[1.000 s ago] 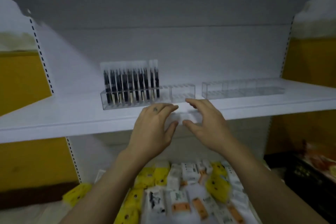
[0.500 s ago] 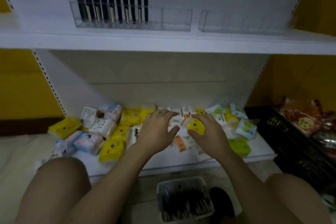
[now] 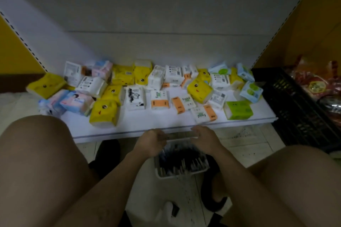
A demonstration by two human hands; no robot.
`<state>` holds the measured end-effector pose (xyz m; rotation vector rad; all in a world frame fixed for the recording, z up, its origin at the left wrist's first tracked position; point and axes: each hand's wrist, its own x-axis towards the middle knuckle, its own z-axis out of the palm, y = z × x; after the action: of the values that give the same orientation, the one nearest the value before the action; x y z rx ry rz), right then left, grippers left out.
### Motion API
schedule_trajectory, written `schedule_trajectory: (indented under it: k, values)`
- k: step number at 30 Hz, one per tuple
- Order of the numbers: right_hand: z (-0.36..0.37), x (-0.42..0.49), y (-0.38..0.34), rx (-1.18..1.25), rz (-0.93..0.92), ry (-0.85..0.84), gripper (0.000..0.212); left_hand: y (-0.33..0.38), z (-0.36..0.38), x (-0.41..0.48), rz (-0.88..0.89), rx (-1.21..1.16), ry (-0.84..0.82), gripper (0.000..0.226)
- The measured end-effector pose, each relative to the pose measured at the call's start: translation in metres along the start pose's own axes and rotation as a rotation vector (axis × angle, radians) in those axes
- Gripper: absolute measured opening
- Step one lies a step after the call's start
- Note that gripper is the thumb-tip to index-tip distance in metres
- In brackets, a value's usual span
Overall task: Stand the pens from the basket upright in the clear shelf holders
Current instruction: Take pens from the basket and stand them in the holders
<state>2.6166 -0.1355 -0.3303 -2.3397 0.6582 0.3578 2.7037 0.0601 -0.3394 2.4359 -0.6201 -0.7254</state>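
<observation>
A small white basket (image 3: 184,172) stands on the floor between my knees, filled with dark pens (image 3: 181,160) lying in a heap. My left hand (image 3: 150,142) hangs over the basket's far left corner with its fingers bent downward. At the far right corner my right hand (image 3: 204,138) reaches its fingertips toward the pale far rim. Motion blur hides whether either hand holds a pen or the rim. The clear shelf holders are out of view above.
The low white shelf (image 3: 166,127) just beyond the basket carries several tissue packs (image 3: 104,112) in yellow, white, pink and green. A black crate (image 3: 295,116) with red packets stands at the right. My bare knees flank the basket; dark slippers (image 3: 212,195) lie beside it.
My view has swung down from the upper shelf with the holders to the floor. Both hands dropped from the shelf edge, past the tissue packs, to the basket.
</observation>
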Motion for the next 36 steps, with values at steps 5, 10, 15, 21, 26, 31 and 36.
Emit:
schedule_trajectory:
  k: [5,10,15,21,26,31,36]
  values:
    - [0.040,0.002,0.017,-0.089,0.006,-0.210,0.038,-0.016,0.036,0.017,-0.037,0.009,-0.179,0.016]
    - [0.065,0.005,0.046,-0.241,0.088,-0.408,0.041,-0.044,0.068,0.025,-0.189,-0.014,-0.236,0.014]
    - [0.064,0.018,0.079,-0.227,0.236,-0.420,0.025,-0.063,0.123,0.019,-0.237,0.014,-0.391,0.033]
    - [0.083,0.039,0.086,-0.102,0.324,-0.380,0.018,-0.058,0.165,0.040,-0.324,-0.188,-0.341,0.021]
    - [0.124,0.051,0.089,-0.169,0.227,-0.359,0.032,-0.055,0.175,0.049,-0.279,-0.146,-0.432,0.030]
    - [0.148,0.049,0.099,-0.076,0.280,-0.289,0.019,-0.064,0.181,0.065,-0.295,-0.075,-0.573,0.055]
    - [0.158,0.053,0.093,-0.158,0.139,-0.344,0.041,-0.068,0.184,0.073,-0.328,-0.031,-0.622,0.052]
